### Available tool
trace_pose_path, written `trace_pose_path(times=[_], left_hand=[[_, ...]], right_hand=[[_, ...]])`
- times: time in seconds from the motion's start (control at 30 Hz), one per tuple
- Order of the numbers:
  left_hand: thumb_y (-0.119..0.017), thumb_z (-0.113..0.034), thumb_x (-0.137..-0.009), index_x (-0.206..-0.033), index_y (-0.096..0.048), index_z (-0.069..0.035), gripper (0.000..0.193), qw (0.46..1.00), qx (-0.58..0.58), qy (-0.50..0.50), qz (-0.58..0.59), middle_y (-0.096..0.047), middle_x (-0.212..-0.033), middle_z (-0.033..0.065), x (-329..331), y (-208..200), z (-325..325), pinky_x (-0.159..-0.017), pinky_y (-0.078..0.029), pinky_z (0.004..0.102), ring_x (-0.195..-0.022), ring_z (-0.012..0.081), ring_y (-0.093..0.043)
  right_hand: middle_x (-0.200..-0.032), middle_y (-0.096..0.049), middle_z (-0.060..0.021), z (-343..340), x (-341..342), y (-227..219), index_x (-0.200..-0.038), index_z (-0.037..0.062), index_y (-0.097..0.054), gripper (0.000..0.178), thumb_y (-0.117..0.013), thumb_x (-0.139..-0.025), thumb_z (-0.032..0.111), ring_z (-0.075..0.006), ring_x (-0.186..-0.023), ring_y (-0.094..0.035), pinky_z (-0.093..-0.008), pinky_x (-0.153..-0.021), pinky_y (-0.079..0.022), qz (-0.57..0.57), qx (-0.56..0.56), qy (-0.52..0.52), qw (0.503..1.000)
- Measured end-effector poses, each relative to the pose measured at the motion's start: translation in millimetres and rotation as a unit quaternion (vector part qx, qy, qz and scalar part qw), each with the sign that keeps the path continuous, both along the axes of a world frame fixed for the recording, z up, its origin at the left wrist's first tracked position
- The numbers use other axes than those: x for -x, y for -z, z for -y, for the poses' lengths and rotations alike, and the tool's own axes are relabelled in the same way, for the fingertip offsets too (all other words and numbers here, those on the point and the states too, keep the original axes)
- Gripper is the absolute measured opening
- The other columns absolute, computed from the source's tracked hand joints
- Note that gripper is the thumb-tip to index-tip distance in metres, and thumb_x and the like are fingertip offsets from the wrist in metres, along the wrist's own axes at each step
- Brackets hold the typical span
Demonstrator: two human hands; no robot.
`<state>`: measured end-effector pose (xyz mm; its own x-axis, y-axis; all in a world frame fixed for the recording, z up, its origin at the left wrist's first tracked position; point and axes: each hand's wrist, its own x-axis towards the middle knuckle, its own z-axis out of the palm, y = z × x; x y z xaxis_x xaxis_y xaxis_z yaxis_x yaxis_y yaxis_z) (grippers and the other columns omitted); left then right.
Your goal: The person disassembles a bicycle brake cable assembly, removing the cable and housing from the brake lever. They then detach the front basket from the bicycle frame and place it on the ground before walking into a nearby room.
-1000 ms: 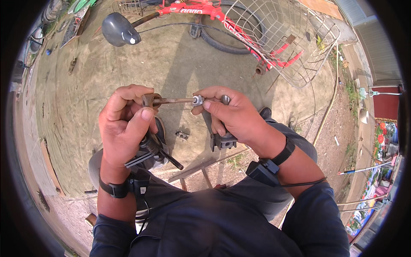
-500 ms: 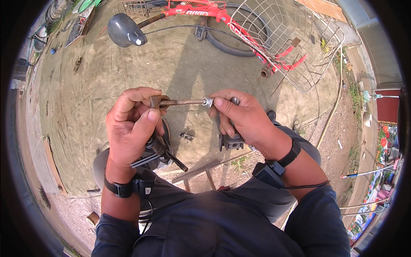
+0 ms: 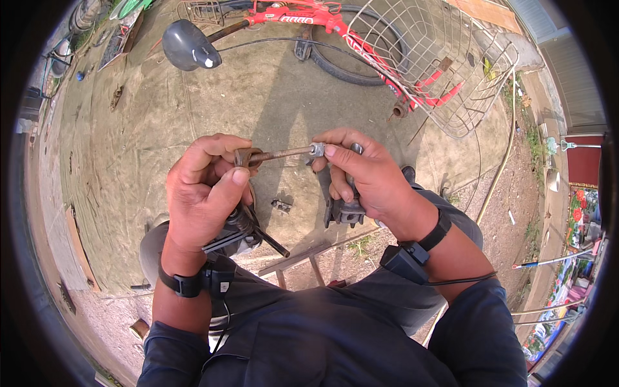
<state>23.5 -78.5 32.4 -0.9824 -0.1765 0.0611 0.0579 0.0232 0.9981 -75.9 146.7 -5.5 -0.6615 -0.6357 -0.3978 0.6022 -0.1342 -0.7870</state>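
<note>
Fingers of the left hand (image 3: 205, 187) pinch a rusty brown piece (image 3: 245, 158) against the thumb. Out of that piece comes a long thin rod (image 3: 287, 154), with screw lines near its left end. It goes almost straight across from one hand to the other, tipped up a little toward the right. At its right end sits a small silver nut (image 3: 317, 149). The right hand (image 3: 369, 173) pinches close by the nut with its thumb and first finger. Its other fingers curl down onto a dark metal part (image 3: 347, 212), which hangs just below the hand. So the rod is up in the air, between the two hands, over the ground.

Under the left hand, a black bar (image 3: 273, 242) pokes out to the right. I cannot tell if the hand touches it. Each wrist wears a black strap.

On the dull green mat (image 3: 142, 155), between the hands but lower down, lies a small metal bit (image 3: 281, 206). It touches neither hand. Nearer the person's legs is a wooden frame (image 3: 314, 266). Far past the hands is a red bike (image 3: 329, 20). Its black seat (image 3: 188, 45) is on the left, and its wire basket (image 3: 445, 64) is on the right. One dark wheel (image 3: 348, 77) shows under it.
</note>
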Motion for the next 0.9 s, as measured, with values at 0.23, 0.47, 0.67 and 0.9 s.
trace_pose_path(times=[0.23, 0.47, 0.67, 0.9], left_hand=[[-0.06, 0.0, -0.092, -0.117, -0.059, 0.004, 0.026, 1.0, -0.011, -0.007, 0.001, -0.066, -0.096, 0.0097, 0.4, 3.0, 0.3, -0.06, -0.05, 0.0216, -0.066, 0.0083, -0.061], [-0.06, 0.0, -0.091, -0.119, -0.059, 0.004, 0.029, 1.0, 0.012, -0.006, -0.018, -0.065, -0.098, 0.0103, 1.4, 3.7, 4.6, -0.06, -0.049, 0.0207, -0.066, 0.0084, -0.061], [-0.057, 0.001, -0.091, -0.122, -0.058, 0.006, 0.031, 0.999, 0.01, 0.001, -0.034, -0.063, -0.104, 0.0118, 2.1, 3.4, 3.7, -0.059, -0.049, 0.0212, -0.066, 0.0085, -0.06], [-0.054, 0.0, -0.092, -0.122, -0.058, 0.007, 0.031, 0.999, 0.012, 0.025, -0.042, -0.057, -0.104, 0.0118, 2.9, 3.6, 4.2, -0.058, -0.05, 0.0222, -0.063, 0.0098, -0.06]], right_hand=[[-0.091, -0.068, -0.0107, -2.2, 0.6, 0.6, -0.115, 0.0004, -0.059, 0.021, -0.056, -0.101, 0.015, -0.0074, -0.046, -0.049, -0.0244, -0.049, -0.045, -0.009, 0.011, -0.011, 1.0], [-0.08, -0.063, -0.0086, -3.6, 1.1, 0.4, -0.106, -0.0005, -0.06, 0.025, -0.056, -0.102, 0.024, -0.0084, -0.044, -0.047, -0.0258, -0.049, -0.043, -0.003, -0.026, -0.044, 0.999], [-0.069, -0.055, -0.0048, -2.1, 0.7, -2.1, -0.097, -0.0015, -0.06, 0.036, -0.054, -0.103, 0.033, -0.0098, -0.042, -0.044, -0.027, -0.048, -0.043, 0.024, -0.03, -0.065, 0.997], [-0.063, -0.048, -0.0021, 1.4, -2.5, -3.5, -0.083, 0.0031, -0.055, 0.041, -0.053, -0.102, 0.039, -0.0107, -0.04, -0.041, -0.0305, -0.049, -0.044, 0.072, -0.034, -0.041, 0.996]])
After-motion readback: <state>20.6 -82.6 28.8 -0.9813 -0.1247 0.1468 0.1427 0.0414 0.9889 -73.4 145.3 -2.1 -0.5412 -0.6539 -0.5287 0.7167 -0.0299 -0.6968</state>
